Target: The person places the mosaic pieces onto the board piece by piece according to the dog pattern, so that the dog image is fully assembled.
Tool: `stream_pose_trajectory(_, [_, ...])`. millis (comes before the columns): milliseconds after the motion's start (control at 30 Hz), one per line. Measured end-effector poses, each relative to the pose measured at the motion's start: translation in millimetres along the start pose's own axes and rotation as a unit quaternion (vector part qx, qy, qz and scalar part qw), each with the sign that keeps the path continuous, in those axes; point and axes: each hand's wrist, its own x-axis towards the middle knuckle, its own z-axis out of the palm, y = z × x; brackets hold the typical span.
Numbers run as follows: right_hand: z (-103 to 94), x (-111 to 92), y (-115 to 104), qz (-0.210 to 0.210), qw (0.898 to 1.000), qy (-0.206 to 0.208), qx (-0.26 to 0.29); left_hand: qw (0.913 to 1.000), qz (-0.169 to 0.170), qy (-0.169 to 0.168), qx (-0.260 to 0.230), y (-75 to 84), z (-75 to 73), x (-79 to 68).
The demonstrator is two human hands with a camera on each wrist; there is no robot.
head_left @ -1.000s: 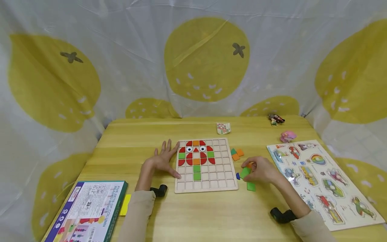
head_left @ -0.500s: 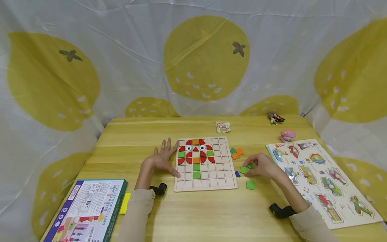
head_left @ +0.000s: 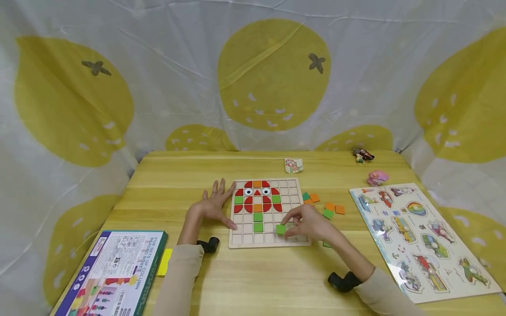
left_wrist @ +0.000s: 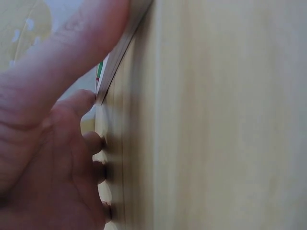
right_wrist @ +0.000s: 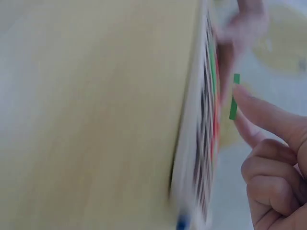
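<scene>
A wooden grid board (head_left: 242,240) lies mid-table, with red, orange and green tiles and two eye tiles forming a figure on its left half. My left hand (head_left: 210,210) is spread beside the board's left edge; its thumb rests at the board's lower left, and the fingertips touch the table in the left wrist view. Between thumb and index finger, my right hand (head_left: 312,223) pinches a green square tile (head_left: 280,229) over the lower right cells. In the right wrist view, that tile (right_wrist: 234,96) appears edge-on and apart from the board, the other fingers curled in.
Loose tiles, orange (head_left: 340,210) and green (head_left: 327,213), lie right of the board. A picture card (head_left: 293,165) sits behind it. A puzzle board (head_left: 427,232) and pink figure (head_left: 377,177) are at the right, a printed box (head_left: 118,267) at the left.
My right hand has moved left from the loose tiles to above the board, carrying a green square tile. The left hand has stayed at the board's left edge.
</scene>
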Motion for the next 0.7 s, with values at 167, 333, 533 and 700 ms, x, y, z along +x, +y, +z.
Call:
stream_pose_trajectory(167, [35.7,15,-27,-0.013,0.999,-0.025,-0.023,1.0000,0.001,0.003,-0.002,1.7,-0.2,2.1])
stream_pose_trajectory(333, [44.6,21,-34,-0.011,0.999,-0.023,-0.036,1.0000,0.000,0.002,-0.001,3.0,-0.4,2.6])
stream_pose_trajectory(533, [45.9,26,-32,-0.049,0.998,-0.041,-0.006,1.0000,-0.006,0.000,0.001,3.6,-0.5,0.1])
stream_pose_trajectory(700, [49.2,29,-31,-0.058,0.997,-0.058,0.014,1.0000,-0.003,0.003,-0.003,1.7,0.5,-1.9])
